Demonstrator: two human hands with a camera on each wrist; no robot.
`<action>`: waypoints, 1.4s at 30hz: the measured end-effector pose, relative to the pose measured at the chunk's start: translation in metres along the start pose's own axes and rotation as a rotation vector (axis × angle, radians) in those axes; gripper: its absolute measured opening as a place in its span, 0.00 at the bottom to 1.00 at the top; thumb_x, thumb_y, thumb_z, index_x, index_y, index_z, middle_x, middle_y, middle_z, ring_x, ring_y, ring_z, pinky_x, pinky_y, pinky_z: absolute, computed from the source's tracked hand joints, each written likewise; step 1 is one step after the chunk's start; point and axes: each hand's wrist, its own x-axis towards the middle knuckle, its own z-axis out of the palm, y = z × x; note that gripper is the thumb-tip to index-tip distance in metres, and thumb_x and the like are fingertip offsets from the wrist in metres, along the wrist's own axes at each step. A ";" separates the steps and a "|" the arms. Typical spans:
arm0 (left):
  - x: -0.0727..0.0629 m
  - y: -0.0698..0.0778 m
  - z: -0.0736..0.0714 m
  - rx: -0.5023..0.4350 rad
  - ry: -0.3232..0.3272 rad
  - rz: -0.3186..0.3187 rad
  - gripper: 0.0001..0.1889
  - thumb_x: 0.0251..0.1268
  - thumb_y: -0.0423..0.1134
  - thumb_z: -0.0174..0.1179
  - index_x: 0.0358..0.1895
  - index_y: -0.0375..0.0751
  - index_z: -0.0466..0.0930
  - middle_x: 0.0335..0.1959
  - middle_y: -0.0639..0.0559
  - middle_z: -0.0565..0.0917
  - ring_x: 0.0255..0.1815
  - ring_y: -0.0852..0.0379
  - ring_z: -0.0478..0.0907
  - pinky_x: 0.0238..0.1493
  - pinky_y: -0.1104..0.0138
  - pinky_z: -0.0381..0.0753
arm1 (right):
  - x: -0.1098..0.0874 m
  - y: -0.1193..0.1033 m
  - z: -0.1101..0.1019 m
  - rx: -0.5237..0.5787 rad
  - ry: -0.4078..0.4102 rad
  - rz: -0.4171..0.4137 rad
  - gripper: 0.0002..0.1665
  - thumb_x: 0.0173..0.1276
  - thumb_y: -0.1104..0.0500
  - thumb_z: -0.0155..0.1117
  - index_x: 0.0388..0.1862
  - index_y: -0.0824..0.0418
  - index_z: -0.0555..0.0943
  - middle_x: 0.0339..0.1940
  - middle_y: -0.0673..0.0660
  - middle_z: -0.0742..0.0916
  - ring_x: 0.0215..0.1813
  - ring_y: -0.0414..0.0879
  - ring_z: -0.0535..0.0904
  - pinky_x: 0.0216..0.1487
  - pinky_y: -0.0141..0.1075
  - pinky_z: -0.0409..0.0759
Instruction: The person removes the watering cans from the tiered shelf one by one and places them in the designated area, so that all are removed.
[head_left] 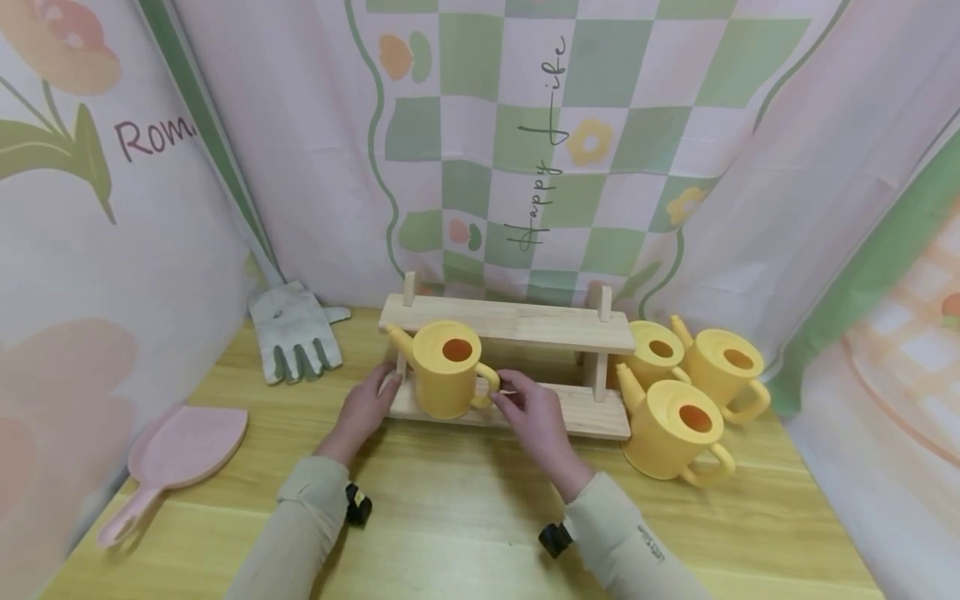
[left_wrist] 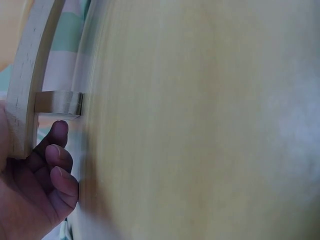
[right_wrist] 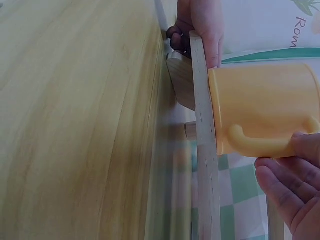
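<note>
A yellow watering can (head_left: pixel 444 385) stands upright on the lower board of a two-tier wooden shelf (head_left: pixel 517 322), its spout toward the left. My right hand (head_left: pixel 538 414) pinches the can's handle between thumb and fingers; the right wrist view shows the handle (right_wrist: pixel 260 147) close up, with the can's base against the board. At the shelf's left end, my left hand (head_left: pixel 366 410) grips the lower board, thumb on top. From the left wrist view, the curled fingers (left_wrist: pixel 64 181) show beneath that board.
Three more yellow watering cans, the nearest (head_left: pixel 667 433) in front, stand at the shelf's right end. A pale work glove (head_left: pixel 294 327) lies at the back left. Closer on the left lies a pink dustpan (head_left: pixel 187 446). Printed curtains (head_left: pixel 315 167) hang behind the wooden table (head_left: pixel 450 533).
</note>
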 end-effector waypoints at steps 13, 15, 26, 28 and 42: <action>-0.002 0.002 0.001 -0.003 0.012 0.012 0.30 0.75 0.60 0.42 0.72 0.47 0.64 0.69 0.38 0.70 0.67 0.36 0.66 0.67 0.43 0.64 | -0.019 0.001 -0.021 0.005 0.075 -0.047 0.16 0.63 0.68 0.68 0.50 0.68 0.83 0.44 0.65 0.88 0.41 0.54 0.87 0.38 0.34 0.85; -0.003 0.003 0.001 -0.002 0.020 0.019 0.29 0.76 0.59 0.43 0.71 0.47 0.64 0.68 0.38 0.70 0.67 0.35 0.67 0.66 0.43 0.65 | -0.023 0.000 -0.027 0.016 0.090 -0.058 0.16 0.63 0.69 0.68 0.50 0.69 0.83 0.44 0.65 0.88 0.41 0.55 0.87 0.39 0.34 0.85; -0.003 0.001 0.001 0.002 0.021 0.015 0.30 0.76 0.60 0.42 0.71 0.47 0.64 0.68 0.37 0.71 0.66 0.34 0.68 0.65 0.41 0.66 | -0.040 0.001 -0.069 0.028 0.214 -0.179 0.15 0.60 0.75 0.67 0.47 0.75 0.83 0.40 0.68 0.88 0.37 0.50 0.88 0.38 0.25 0.82; -0.004 0.001 0.001 0.002 0.016 0.011 0.30 0.76 0.60 0.41 0.71 0.47 0.64 0.68 0.37 0.71 0.66 0.34 0.68 0.65 0.41 0.66 | -0.043 0.002 -0.077 0.025 0.237 -0.175 0.15 0.59 0.76 0.67 0.47 0.75 0.83 0.39 0.68 0.88 0.37 0.41 0.87 0.37 0.24 0.82; -0.004 0.004 -0.001 0.000 0.007 0.012 0.30 0.76 0.60 0.40 0.72 0.46 0.63 0.68 0.37 0.70 0.67 0.34 0.66 0.66 0.41 0.64 | -0.064 0.004 -0.143 -0.051 0.408 -0.090 0.17 0.57 0.79 0.67 0.47 0.75 0.83 0.35 0.49 0.88 0.33 0.26 0.83 0.33 0.21 0.81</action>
